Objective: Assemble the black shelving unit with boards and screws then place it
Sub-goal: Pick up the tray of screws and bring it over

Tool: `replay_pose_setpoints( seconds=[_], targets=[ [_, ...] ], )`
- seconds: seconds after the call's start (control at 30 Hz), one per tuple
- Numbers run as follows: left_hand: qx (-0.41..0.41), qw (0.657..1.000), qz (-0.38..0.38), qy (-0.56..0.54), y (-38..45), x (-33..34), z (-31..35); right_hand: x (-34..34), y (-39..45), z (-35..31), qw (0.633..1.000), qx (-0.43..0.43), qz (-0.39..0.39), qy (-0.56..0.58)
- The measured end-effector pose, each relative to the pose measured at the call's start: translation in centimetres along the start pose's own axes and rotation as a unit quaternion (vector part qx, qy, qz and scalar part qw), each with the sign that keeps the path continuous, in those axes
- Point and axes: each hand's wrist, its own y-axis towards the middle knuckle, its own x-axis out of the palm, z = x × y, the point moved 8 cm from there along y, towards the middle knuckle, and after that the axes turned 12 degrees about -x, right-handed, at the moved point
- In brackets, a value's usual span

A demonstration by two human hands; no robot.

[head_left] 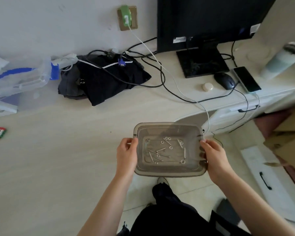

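Gripping a grey see-through tub (169, 172) low in the frame's centre, the left hand (126, 155) curls round its left rim and the right hand (214, 156) round its right rim, fingers clamped on the walls. Screws (161, 149) and washers (168, 138) lie loose inside. The tub hangs just off the bench (58, 150) edge.
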Motion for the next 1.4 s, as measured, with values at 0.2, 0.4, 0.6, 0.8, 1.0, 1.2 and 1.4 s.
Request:
replay_pose_setpoints(
  seconds=[0.2,0.4,0.6,0.8,1.0,1.2,1.4],
  targets=[
    [-0.002,0.996,-0.078,0.036,-2.0,2.2,-2.7,-5.5,-6.0,4.7,0.994,0.011,0.099,0.054],
    [-0.005,0.987,-0.127,0.102,-5.7,4.9,-5.8,-10.8,-12.6,9.8,0.974,0.037,0.188,0.121],
    [0.005,0.966,-0.189,0.174,-10.5,9.2,-8.4,-16.6,-17.8,13.4,0.945,0.052,0.277,0.166],
    [0.026,0.946,-0.229,0.227,-17.2,14.1,-11.5,-23.2,-23.7,16.8,0.917,0.049,0.331,0.220],
    [0.056,0.919,-0.283,0.269,-27.2,19.5,-17.3,-32.8,-30.6,21.1,0.878,0.052,0.391,0.272],
    [0.071,0.900,-0.313,0.294,-36.6,24.8,-23.6,-42.3,-36.6,25.6,0.853,0.054,0.426,0.298],
    [0.089,0.878,-0.359,0.305,-44.5,29.1,-28.6,-50.2,-41.9,28.3,0.830,0.053,0.467,0.300]
  ],
)
